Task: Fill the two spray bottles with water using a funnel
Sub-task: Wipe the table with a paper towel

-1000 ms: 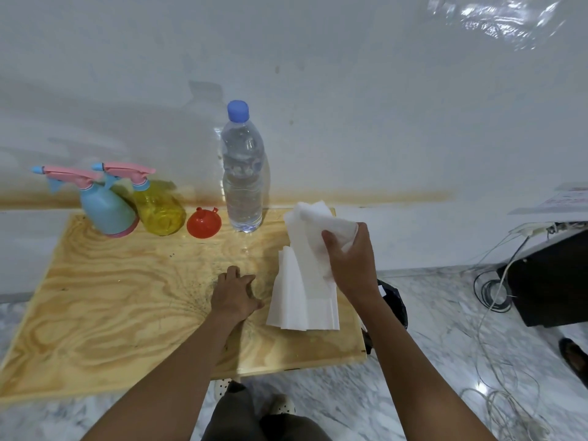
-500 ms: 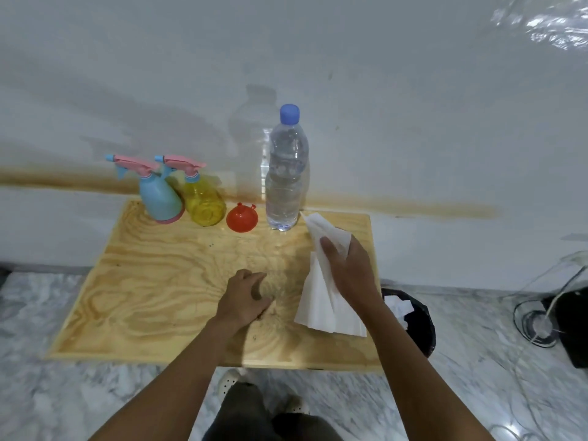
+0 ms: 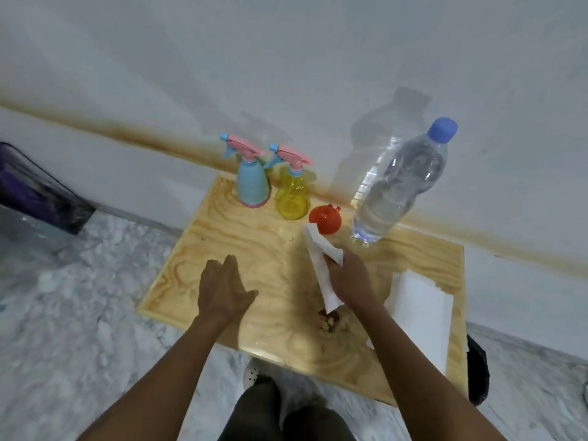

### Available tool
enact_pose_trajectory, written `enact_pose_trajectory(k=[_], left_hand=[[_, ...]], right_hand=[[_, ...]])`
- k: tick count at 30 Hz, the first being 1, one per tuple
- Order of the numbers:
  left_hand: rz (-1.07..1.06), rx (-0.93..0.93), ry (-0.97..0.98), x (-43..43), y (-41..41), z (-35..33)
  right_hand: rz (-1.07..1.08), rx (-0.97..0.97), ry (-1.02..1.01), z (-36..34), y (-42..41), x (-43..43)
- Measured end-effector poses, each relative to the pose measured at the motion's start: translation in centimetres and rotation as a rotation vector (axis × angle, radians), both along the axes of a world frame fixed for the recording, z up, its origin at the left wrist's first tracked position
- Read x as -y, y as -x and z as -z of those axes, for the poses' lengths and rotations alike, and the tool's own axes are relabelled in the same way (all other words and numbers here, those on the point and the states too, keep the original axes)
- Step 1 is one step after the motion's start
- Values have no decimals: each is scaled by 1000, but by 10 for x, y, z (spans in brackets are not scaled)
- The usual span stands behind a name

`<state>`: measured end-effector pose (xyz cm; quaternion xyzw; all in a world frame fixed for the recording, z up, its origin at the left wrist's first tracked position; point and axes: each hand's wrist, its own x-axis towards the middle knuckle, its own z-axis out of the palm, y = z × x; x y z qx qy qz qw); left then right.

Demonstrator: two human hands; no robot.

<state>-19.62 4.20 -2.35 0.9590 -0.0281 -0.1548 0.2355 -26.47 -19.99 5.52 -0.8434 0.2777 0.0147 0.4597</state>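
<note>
Toward the near edge of the table (image 3: 254, 249) we see the left hand (image 3: 222, 288), fingers straight and slightly spread, holding nothing. Along the far edge stand the blue spray bottle (image 3: 253, 183) and, just beside it, the yellow spray bottle (image 3: 292, 195), both with pink trigger heads on, then the red funnel (image 3: 326, 219) and the capped water bottle (image 3: 401, 189). The right hand (image 3: 350, 281) has its fingers curled round a folded paper towel (image 3: 321, 265) near the funnel. A stack of paper towels (image 3: 420, 313) lies by the right edge.

Looks like a plain room in a home. Low plywood table (image 3: 254, 249) against a stained white wall (image 3: 286, 58), on marble floor (image 3: 79, 297).
</note>
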Motion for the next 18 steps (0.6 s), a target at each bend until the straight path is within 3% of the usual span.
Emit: enact_pose_trajectory(k=[3, 7, 10, 13, 18], left_hand=[[-4, 36, -98, -26, -20, 4], [33, -113, -237, -46, -47, 5], [42, -254, -236, -57, -60, 7], [58, -280, -237, -61, -59, 11], [42, -261, -170, -60, -58, 8]], right_hand=[[-50, 51, 68, 9, -26, -20], [-119, 77, 164, 34, -54, -39], [-255, -60, 294, 55, -76, -46], [-437, -243, 321, 80, -92, -58], [-504, -199, 413, 103, -107, -87]])
